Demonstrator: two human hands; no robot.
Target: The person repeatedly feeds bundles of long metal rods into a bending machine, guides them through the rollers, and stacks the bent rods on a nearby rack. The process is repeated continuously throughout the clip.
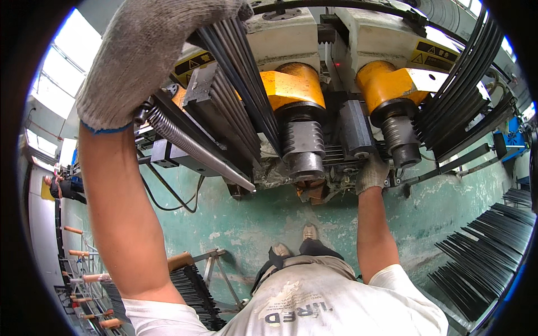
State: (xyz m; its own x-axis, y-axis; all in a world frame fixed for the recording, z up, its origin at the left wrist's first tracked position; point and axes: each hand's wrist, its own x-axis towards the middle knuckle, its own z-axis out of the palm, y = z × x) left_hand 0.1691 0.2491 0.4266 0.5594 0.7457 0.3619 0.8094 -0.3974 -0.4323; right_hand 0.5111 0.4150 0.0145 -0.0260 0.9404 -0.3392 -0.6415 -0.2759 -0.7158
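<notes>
My left hand (148, 50), in a grey knitted glove with a blue cuff, reaches high at the upper left. Its fingers curl over the upper end of a bundle of thin dark metal rods (241, 73), which slant down into the machine. My right hand (374, 172), also gloved, is low at the machine's front, just under a grey metal block (355, 129). The block and machine parts hide its fingers. Between my hands stand two orange clamp arms (292, 87) with ribbed steel cylinders (303, 143) beneath them.
A coil spring (185, 143) and black hoses hang at the machine's left. More dark rods (468, 78) fan out at its right. Racks of black rods (487, 257) stand at lower right and lower left. Another person (67, 186) is at the far left.
</notes>
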